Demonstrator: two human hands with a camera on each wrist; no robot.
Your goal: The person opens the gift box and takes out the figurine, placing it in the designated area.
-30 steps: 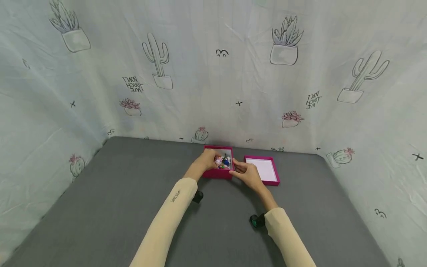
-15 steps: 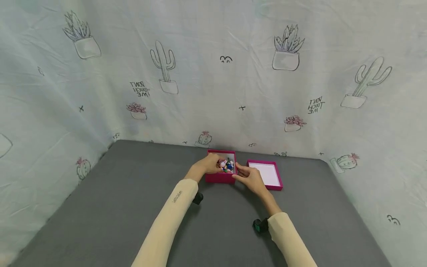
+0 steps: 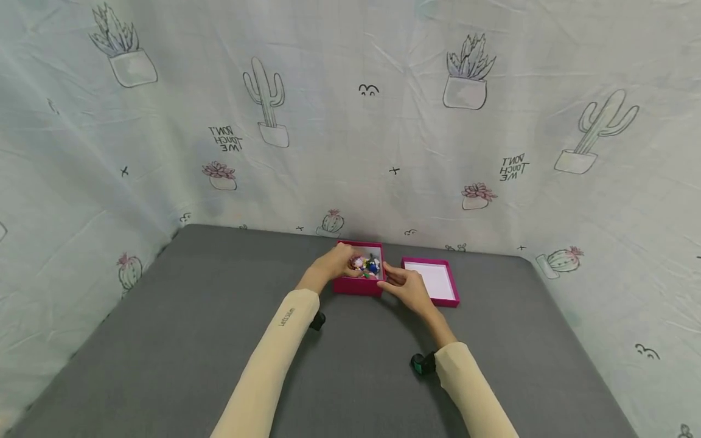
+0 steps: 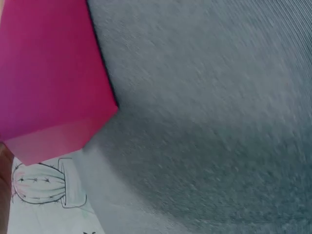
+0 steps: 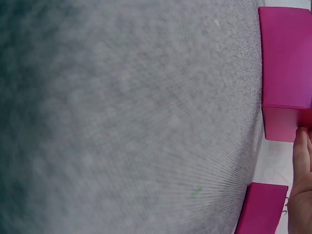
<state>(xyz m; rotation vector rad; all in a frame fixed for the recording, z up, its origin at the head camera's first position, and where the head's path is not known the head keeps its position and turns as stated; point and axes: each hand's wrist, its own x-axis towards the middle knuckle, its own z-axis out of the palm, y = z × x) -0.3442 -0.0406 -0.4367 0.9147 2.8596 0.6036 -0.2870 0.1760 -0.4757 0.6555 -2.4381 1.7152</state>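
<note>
A magenta box (image 3: 357,286) with its top off stands near the back of the grey table. Inside its white interior lie several small colourful figurines (image 3: 372,265). Over the box's left side reaches my left hand (image 3: 333,263), thumb and fingers at the figurines; whether they pinch one is hidden. My right hand (image 3: 409,288) is at the right front corner, its fingers (image 5: 301,151) nearly straight against the right wall. The left wrist view shows the box's outside (image 4: 48,73) with only a sliver of hand at the edge.
A magenta lid (image 3: 453,285) lies inside up on the grey table (image 3: 219,340), just right of the box. Behind the table's back edge hangs a white curtain (image 3: 328,146) with cactus drawings. Black wrist cameras (image 3: 423,364) sit under the forearms.
The camera view has shifted slightly. My left hand still reaches into the box, its wrist a little farther left, and the figurines under it look slightly rearranged. The right hand stays at the corner.
</note>
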